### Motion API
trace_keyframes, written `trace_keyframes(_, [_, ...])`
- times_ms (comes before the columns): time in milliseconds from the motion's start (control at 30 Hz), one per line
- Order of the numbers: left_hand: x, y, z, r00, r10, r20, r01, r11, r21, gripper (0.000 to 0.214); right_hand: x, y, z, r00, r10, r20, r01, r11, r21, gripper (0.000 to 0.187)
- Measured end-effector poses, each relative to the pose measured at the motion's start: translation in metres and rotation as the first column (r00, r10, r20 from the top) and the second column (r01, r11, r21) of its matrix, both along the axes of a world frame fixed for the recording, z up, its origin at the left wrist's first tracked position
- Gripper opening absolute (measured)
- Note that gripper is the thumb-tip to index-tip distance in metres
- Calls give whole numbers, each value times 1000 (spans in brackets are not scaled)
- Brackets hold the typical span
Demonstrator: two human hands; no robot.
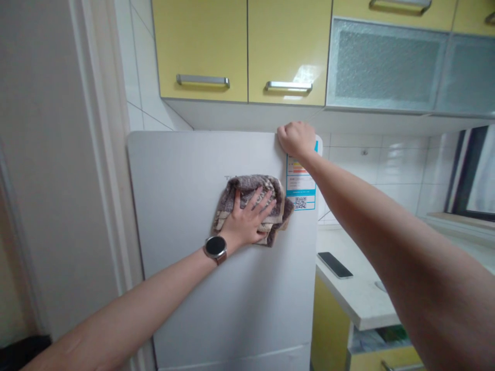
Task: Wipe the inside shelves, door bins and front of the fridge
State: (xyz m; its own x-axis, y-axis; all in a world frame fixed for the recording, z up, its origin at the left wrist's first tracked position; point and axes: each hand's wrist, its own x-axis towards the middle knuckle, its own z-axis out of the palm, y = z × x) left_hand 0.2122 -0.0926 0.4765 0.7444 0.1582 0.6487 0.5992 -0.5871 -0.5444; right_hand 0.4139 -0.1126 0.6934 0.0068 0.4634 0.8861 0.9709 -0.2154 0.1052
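A white refrigerator (178,206) fills the middle of the view, with an energy label (301,184) near its upper right corner. My left hand (247,221), a round-faced watch (215,247) on its wrist, lies flat with fingers spread. It presses a folded brown-and-beige patterned cloth (251,182) against the refrigerator front, covering most of some lettering there. At the top right edge, my right hand (297,138) is closed, its fingers curled over the refrigerator's rim. The fingertips are hidden behind that edge.
Yellow cupboards (201,41) with metal handles hang just above the refrigerator, beside a frosted-glass cabinet (386,64). To the right, a phone (334,265) lies on the white countertop (367,304). A door frame (104,154) stands close on the left; a window (477,175) is at far right.
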Motion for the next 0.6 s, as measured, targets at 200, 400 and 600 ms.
trace_keyframes(200, [33, 3, -75, 936, -132, -325, 198, 964, 179, 85, -2, -1, 0, 992, -2, -129, 10, 998, 61, 63])
trace_keyframes(400, [80, -5, -119, 869, -252, -425, 380, 891, 248, 76, -2, -3, -1, 995, -2, -99, 10, 997, 82, 62])
trace_keyframes(600, [132, -14, -31, 921, -338, -195, 358, 930, 80, 70, -1, -1, 1, 996, -4, -94, 13, 996, 90, 59])
